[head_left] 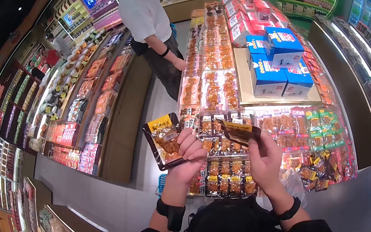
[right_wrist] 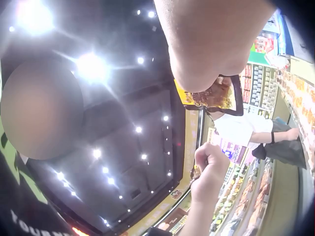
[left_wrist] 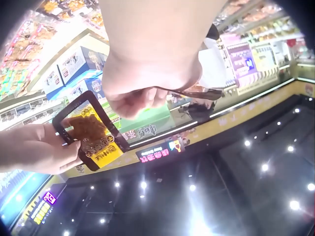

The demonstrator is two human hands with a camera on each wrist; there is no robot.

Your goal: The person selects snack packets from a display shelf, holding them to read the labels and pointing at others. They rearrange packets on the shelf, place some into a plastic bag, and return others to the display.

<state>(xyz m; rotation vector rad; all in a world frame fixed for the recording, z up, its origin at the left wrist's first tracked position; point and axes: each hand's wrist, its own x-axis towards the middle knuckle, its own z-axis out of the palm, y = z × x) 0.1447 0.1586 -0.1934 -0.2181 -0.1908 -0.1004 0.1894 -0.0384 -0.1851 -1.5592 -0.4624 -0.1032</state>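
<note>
In the head view my left hand (head_left: 191, 153) grips a flat snack packet (head_left: 163, 136) by its right edge. That packet has a yellow top, a dark border and a clear window onto brown food. My right hand (head_left: 266, 160) pinches a second snack packet (head_left: 240, 132), tilted nearly edge-on there. The left wrist view shows this second packet (left_wrist: 89, 129) face-on, yellow and black with brown food inside, the right thumb on its edge. Both packets are held up over the display counter, apart from each other.
Rows of packaged snacks (head_left: 224, 175) fill the lit counter (head_left: 241, 100) below my hands. Blue and white boxes (head_left: 269, 78) are stacked further back, with red boxes (head_left: 238, 25) behind. A person in a white shirt (head_left: 146, 12) stands at the counter's left side. Shelves (head_left: 101, 98) line the left.
</note>
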